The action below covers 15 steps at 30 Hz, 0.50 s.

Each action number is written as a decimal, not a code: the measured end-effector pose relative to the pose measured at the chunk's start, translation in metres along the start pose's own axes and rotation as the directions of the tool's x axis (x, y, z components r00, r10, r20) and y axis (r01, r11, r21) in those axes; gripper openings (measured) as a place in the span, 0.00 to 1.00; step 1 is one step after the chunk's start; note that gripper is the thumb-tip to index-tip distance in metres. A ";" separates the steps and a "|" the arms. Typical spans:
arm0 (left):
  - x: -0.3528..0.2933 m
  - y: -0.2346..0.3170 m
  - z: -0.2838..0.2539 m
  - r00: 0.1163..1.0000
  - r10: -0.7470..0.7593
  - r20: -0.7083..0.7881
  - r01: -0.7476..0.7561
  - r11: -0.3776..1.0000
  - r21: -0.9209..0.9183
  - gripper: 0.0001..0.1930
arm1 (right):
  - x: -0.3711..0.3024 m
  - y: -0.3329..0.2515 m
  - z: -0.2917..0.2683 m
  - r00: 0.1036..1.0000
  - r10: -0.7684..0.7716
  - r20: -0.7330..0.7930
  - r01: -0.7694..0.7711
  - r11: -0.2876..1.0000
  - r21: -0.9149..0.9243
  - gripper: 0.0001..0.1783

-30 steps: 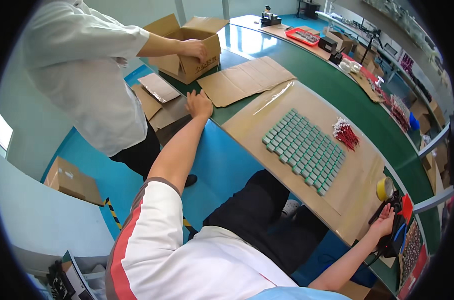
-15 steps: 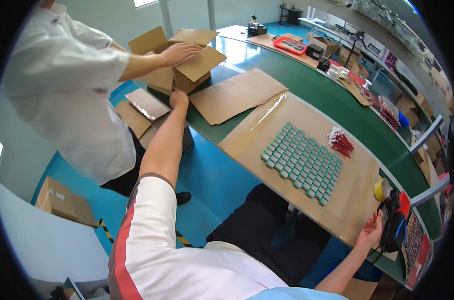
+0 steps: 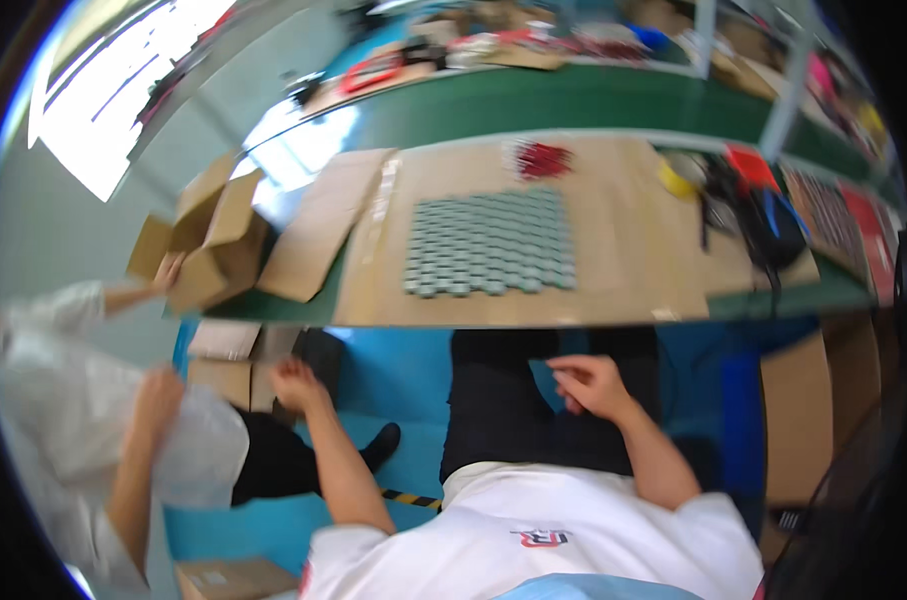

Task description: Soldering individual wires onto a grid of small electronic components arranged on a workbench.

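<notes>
My left hand (image 3: 298,385) is in the air below the table's near edge, between the other person and me. Its fingers look curled but are smeared by motion. Over my lap hangs my right hand (image 3: 588,386), with its fingers loosely bent and apart and nothing visible in it. On the cardboard-covered table (image 3: 633,250) ahead lies a block of small grey-and-green pieces (image 3: 488,242) in close rows. A bundle of thin red wires with white ends (image 3: 541,160) rests behind it. Neither hand touches these.
At left, another person's hand (image 3: 170,270) touches an open cardboard box (image 3: 228,245). A flat cardboard sheet (image 3: 323,225) lies beside it. Yellow tape (image 3: 681,175) and a black device with a cable (image 3: 768,225) are at right. A large carton (image 3: 798,420) stands below.
My view has turned right. My left hand has come away from the cardboard box, and my right hand has moved from beside the black device to above my lap.
</notes>
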<state>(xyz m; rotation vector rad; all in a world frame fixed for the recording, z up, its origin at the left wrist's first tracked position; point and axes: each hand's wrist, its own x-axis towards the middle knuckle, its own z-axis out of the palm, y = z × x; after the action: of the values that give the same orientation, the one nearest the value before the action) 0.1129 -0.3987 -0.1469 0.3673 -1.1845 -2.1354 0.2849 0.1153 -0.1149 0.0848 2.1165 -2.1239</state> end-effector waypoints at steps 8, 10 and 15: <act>-0.163 -0.099 0.049 0.768 -0.295 0.569 -0.183 0.750 0.636 0.18 | 0.048 0.039 -0.033 0.987 0.158 -0.006 -0.158 0.983 -0.098 0.15; -0.160 -0.137 0.101 0.647 -0.440 0.623 -0.101 0.760 0.642 0.18 | 0.047 0.054 -0.041 0.981 0.182 -0.066 -0.181 0.983 0.009 0.15; -0.098 -0.218 0.108 0.395 -0.293 0.871 -0.773 0.407 0.487 0.21 | 0.052 0.048 0.000 0.995 0.101 -0.020 -0.101 0.995 0.025 0.15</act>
<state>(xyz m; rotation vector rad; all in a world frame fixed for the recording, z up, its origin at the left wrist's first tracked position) 0.0394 -0.1825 -0.2754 -0.7405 -2.7695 -0.9638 0.2407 0.1121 -0.1700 0.2132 2.0522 -2.0997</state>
